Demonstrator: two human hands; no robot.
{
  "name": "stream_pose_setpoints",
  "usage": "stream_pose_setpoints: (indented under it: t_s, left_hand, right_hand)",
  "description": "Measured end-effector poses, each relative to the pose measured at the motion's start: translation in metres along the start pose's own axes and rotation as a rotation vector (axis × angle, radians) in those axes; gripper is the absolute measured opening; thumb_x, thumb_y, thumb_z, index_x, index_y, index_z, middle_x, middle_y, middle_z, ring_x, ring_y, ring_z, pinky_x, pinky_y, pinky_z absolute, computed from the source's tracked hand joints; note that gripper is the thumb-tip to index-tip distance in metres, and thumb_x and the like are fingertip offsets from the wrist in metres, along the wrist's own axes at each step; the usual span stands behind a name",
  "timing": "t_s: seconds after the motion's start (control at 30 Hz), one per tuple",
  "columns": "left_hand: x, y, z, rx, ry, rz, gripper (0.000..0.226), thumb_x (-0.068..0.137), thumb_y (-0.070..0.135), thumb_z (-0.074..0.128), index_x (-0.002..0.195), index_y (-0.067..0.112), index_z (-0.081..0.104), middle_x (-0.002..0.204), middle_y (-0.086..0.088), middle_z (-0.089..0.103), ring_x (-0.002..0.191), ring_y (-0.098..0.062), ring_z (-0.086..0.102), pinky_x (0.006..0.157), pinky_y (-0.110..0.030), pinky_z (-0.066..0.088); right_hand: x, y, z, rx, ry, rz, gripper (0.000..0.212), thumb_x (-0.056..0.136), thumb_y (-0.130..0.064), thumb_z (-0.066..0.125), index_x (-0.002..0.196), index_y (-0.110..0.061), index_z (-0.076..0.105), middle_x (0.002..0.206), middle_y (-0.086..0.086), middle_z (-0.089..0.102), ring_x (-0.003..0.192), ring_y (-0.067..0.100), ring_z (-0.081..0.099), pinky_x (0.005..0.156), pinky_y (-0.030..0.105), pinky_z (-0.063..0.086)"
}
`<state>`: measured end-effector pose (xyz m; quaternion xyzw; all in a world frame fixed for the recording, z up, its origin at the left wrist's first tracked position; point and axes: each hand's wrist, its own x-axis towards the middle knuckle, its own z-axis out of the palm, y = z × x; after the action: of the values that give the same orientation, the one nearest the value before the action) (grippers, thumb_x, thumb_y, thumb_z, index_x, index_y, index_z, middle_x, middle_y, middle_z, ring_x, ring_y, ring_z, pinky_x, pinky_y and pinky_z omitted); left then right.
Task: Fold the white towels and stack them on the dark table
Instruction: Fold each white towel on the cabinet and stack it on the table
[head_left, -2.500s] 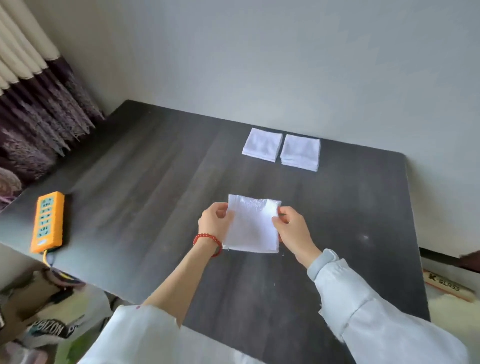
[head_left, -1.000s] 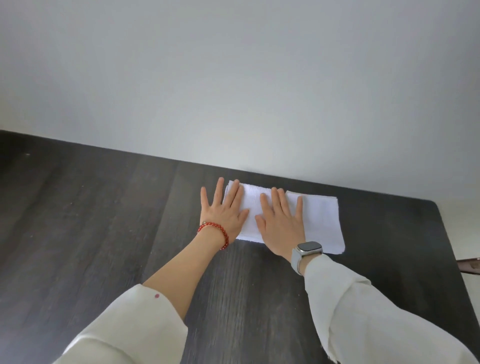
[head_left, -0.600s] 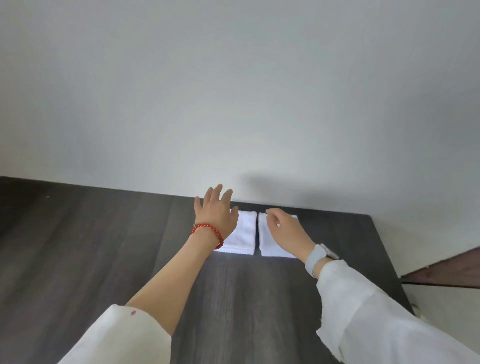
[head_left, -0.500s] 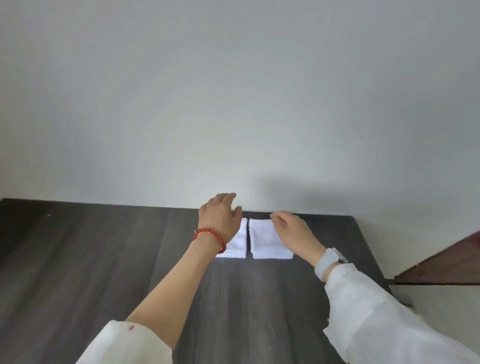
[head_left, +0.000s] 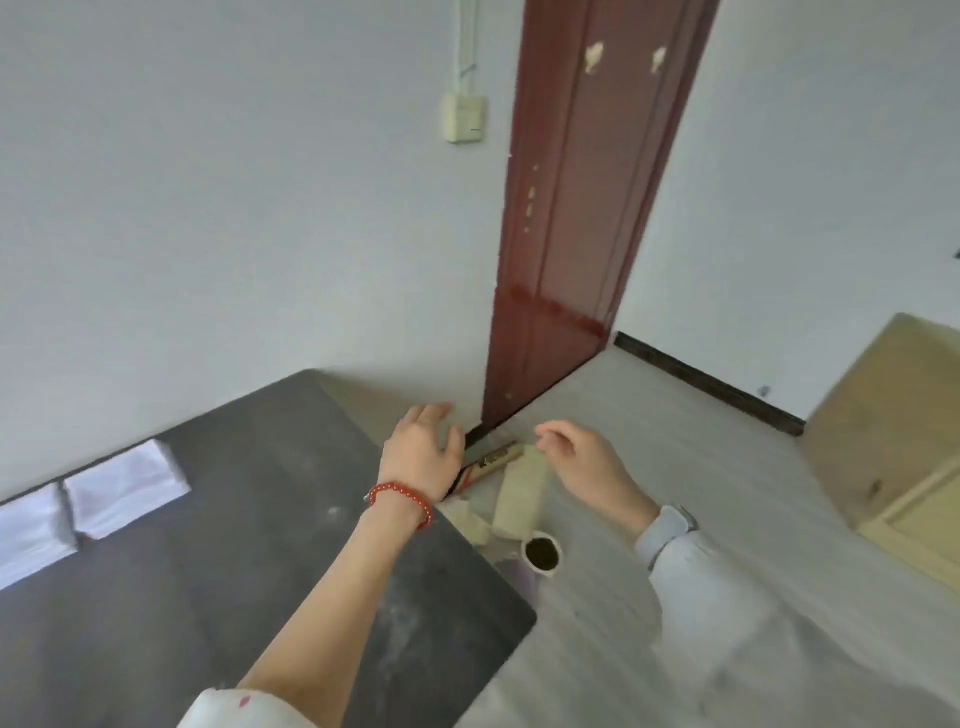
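Head view: folded towels lie well left of both hands.

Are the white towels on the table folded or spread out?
Folded: two compact white towels lie side by side on the dark table.

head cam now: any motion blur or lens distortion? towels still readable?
Head view: motion blur smears both towel stacks into featureless white, and softens the left hand and right hand; wide-angle distortion tilts the door; light is soft and even, no glare.
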<state>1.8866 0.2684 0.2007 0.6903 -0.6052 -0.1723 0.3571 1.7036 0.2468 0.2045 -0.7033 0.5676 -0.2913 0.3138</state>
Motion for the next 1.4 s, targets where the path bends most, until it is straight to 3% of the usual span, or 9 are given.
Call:
stream_pose_setpoints:
  t_s: [0.23, 0.33, 0.5, 0.87, 0.97, 1.07, 1.2, 1.33, 1.4]
  left_hand:
    - [-0.052, 0.221, 0.23, -0.129, -0.418, 0.265, 0.033, 0.092, 0.018, 0.049, 0.124, 0.01, 0.054, 0.124, -0.009, 0.055, 0.111, -0.024, 0.054, 0.093, -0.028, 0.04]
    - [-0.071, 0.299, 0.308, -0.134, -0.556, 0.404, 0.034, 0.093, 0.021, 0.048, 0.126, 0.012, 0.052, 0.126, -0.005, 0.053, 0.113, -0.019, 0.052, 0.094, -0.027, 0.041]
    - [-0.08, 0.412, 0.433, -0.13, -0.734, 0.59, 0.033, 0.093, 0.02, 0.046, 0.125, 0.012, 0.052, 0.124, -0.006, 0.053, 0.112, -0.019, 0.051, 0.092, -0.026, 0.04]
    - [-0.032, 0.671, 0.7, -0.236, -0.847, 0.748, 0.03, 0.093, 0.019, 0.047, 0.12, 0.011, 0.056, 0.121, -0.006, 0.055, 0.108, -0.019, 0.054, 0.09, -0.031, 0.045]
    - [-0.027, 0.74, 0.76, -0.234, -0.863, 0.808, 0.027, 0.092, 0.019, 0.048, 0.117, 0.012, 0.057, 0.119, -0.005, 0.056, 0.106, -0.018, 0.056, 0.086, -0.029, 0.047]
    - [-0.029, 0.798, 0.824, -0.22, -0.906, 0.851, 0.026, 0.093, 0.02, 0.047, 0.116, 0.015, 0.058, 0.118, -0.003, 0.056, 0.105, -0.017, 0.056, 0.085, -0.029, 0.047]
    - [-0.033, 0.857, 0.92, -0.189, -0.962, 0.882, 0.027, 0.093, 0.021, 0.047, 0.117, 0.014, 0.058, 0.119, -0.002, 0.056, 0.104, -0.017, 0.056, 0.088, -0.03, 0.047]
    - [-0.023, 0.915, 1.015, -0.161, -0.991, 0.815, 0.026, 0.091, 0.018, 0.049, 0.114, 0.013, 0.059, 0.115, -0.004, 0.058, 0.099, -0.018, 0.057, 0.088, -0.029, 0.046]
    - [-0.013, 0.948, 1.056, -0.145, -0.989, 0.747, 0.025, 0.091, 0.016, 0.049, 0.113, 0.012, 0.06, 0.113, -0.004, 0.06, 0.1, -0.019, 0.057, 0.088, -0.027, 0.044]
  right_hand:
    - [-0.122, 0.199, -0.219, 0.015, 0.306, 0.369, 0.023, 0.095, -0.013, 0.043, 0.109, -0.006, 0.06, 0.099, 0.005, 0.062, 0.092, 0.022, 0.059, 0.088, 0.032, 0.047]
    - [-0.161, 0.26, -0.291, 0.058, 0.477, 0.515, 0.025, 0.094, -0.013, 0.043, 0.11, -0.007, 0.061, 0.099, 0.005, 0.062, 0.096, 0.023, 0.06, 0.09, 0.037, 0.048]
    - [-0.197, 0.354, -0.39, 0.096, 0.666, 0.657, 0.025, 0.094, -0.014, 0.043, 0.109, -0.011, 0.062, 0.097, 0.005, 0.064, 0.089, 0.025, 0.063, 0.081, 0.035, 0.05]
    - [-0.164, 0.548, -0.654, 0.055, 0.836, 0.768, 0.024, 0.094, -0.01, 0.043, 0.108, -0.006, 0.062, 0.09, 0.002, 0.062, 0.091, 0.024, 0.063, 0.08, 0.027, 0.047]
    - [-0.165, 0.594, -0.716, 0.061, 0.886, 0.81, 0.024, 0.094, -0.008, 0.042, 0.107, -0.004, 0.062, 0.093, 0.008, 0.063, 0.076, 0.013, 0.063, 0.062, 0.008, 0.043]
    - [-0.169, 0.649, -0.771, 0.066, 0.944, 0.855, 0.023, 0.093, -0.007, 0.042, 0.102, -0.005, 0.063, 0.095, 0.012, 0.063, 0.067, 0.005, 0.059, 0.056, 0.003, 0.04]
    - [-0.16, 0.733, -0.844, 0.126, 0.969, 0.861, 0.022, 0.093, -0.003, 0.042, 0.101, -0.004, 0.062, 0.084, 0.009, 0.062, 0.075, 0.02, 0.058, 0.065, 0.016, 0.043]
    - [-0.142, 0.821, -0.926, 0.15, 0.935, 0.855, 0.023, 0.093, -0.004, 0.042, 0.104, 0.0, 0.063, 0.08, 0.004, 0.062, 0.074, 0.02, 0.059, 0.069, 0.019, 0.048]
    - [-0.129, 0.862, -0.97, 0.157, 0.887, 0.855, 0.024, 0.093, -0.005, 0.042, 0.104, -0.003, 0.063, 0.081, 0.002, 0.062, 0.077, 0.019, 0.059, 0.077, 0.029, 0.05]
